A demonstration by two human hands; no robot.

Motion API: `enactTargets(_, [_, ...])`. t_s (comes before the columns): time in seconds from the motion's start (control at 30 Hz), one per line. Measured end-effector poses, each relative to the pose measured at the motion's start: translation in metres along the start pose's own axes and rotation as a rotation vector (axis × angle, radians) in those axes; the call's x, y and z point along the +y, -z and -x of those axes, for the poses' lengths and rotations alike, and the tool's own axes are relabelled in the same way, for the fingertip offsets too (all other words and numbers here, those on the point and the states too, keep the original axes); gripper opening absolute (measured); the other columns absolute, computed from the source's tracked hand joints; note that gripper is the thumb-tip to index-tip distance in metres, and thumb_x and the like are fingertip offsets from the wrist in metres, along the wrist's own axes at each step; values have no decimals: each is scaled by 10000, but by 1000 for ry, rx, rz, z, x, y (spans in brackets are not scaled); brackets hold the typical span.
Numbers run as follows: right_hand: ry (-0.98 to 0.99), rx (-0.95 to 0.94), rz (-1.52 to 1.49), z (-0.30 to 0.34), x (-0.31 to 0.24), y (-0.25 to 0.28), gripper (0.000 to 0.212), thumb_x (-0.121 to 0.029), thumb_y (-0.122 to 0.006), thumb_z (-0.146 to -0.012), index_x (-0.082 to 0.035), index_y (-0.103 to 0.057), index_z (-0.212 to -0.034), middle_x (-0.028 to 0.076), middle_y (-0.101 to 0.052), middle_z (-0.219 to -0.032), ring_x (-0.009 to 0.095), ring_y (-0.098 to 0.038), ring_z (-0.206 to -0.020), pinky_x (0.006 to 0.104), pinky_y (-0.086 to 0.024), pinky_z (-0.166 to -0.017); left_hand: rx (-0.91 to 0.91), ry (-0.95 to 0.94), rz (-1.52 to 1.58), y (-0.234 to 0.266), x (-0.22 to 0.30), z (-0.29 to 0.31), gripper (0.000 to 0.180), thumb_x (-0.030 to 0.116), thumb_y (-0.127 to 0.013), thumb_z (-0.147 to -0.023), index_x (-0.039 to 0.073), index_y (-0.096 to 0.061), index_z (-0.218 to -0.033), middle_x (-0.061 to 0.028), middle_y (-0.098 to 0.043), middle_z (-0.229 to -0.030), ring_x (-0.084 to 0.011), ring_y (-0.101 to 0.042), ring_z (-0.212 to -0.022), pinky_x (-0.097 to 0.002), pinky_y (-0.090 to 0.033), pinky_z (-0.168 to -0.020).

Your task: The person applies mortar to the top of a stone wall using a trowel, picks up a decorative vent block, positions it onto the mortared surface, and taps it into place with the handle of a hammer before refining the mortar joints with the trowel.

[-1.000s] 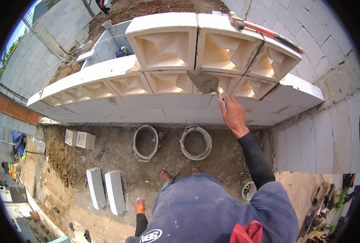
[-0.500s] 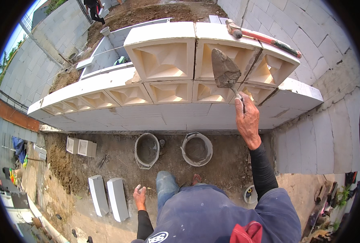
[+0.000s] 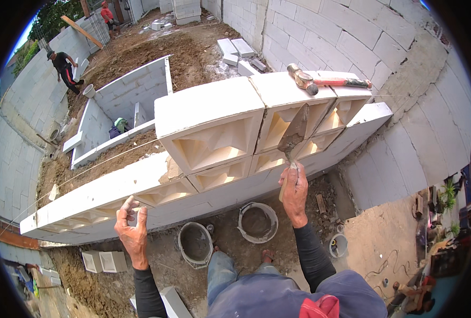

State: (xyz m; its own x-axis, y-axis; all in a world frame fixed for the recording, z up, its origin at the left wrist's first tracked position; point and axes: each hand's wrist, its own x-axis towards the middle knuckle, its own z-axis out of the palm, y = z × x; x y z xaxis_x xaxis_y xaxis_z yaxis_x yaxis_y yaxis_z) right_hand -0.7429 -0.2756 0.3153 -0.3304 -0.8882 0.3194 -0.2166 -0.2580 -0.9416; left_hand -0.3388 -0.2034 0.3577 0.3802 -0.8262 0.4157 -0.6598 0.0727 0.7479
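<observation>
My right hand grips a pointed trowel by its handle, the mortar-stained blade pointing up in front of the decorative hollow blocks. Nothing shows in my left hand, which is raised beside the lower block row with its fingers loosely bent and apart. These pale blocks stand in two rows at the right of the wall, while only the lower row runs on to the left. A patch of mortar marks the wall top beside the upper row's left end. A hammer with a red handle lies on the upper row.
Two buckets of grey mortar, left and right, stand by my feet. Loose hollow blocks sit at lower left. A string runs along the wall. Beyond it are a low block enclosure and two people, one carrying a block.
My left hand has risen from low beside my leg to the wall. My right hand and the trowel have moved left and slightly lower. The view has shifted, bringing more background in.
</observation>
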Motion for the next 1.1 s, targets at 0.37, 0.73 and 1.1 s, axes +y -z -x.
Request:
enactTargets(0.37, [-111,-396,-3,82,-52,-74,279,-184,-562,-1036,31,-617,-1206,126,-656,-888,225,-652,-793,357,-530,-749,-665,208,1201,25,71,-61,1042,473,-850,-804,79,-325,-1614,-266,-214,-1673,-412,-275,-1537,-545,-335,-1197])
enactTargets(0.73, [-37,-166,101,58,-35,-64,320,-199,-500,-1058,40,-583,-1254,113,-638,-901,222,-626,-780,351,-522,-740,-656,436,665,80,-6,-67,557,339,-803,-886,-65,-680,-1249,-180,-745,-1130,-191,-693,-878,-309,-536,-779])
enactTargets(1.1, [-307,107,96,76,-10,-4,395,-300,-458,-1100,25,-576,-1291,48,-614,-859,134,-585,-763,294,-498,-717,-541,-68,-20,-9,47,-105,910,301,-901,-757,54,-478,-1524,-146,-567,-1457,-318,-482,-1397,-507,-297,-1206])
